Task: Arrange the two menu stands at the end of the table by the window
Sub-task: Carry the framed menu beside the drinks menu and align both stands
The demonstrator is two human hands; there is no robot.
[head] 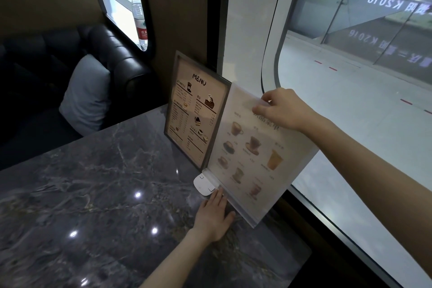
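Two menu stands are upright at the window end of the dark marble table (98, 184). The framed beige menu stand (195, 110), headed MENU, leans against the wall at the far corner. Just right of it stands the clear acrylic menu stand (252, 154) with pictures of coffee drinks, touching the framed one along its left edge. My right hand (280, 107) pinches the acrylic stand's top edge. My left hand (214, 214) lies flat on the table with its fingers pressed against the acrylic stand's base.
A small white device (204, 183) lies on the table at the acrylic stand's left foot. The large window (350, 77) runs along the table's right side. A black leather sofa (112, 54) with a grey cushion (85, 93) sits beyond the table, and a water bottle (139, 16) stands on the far sill.
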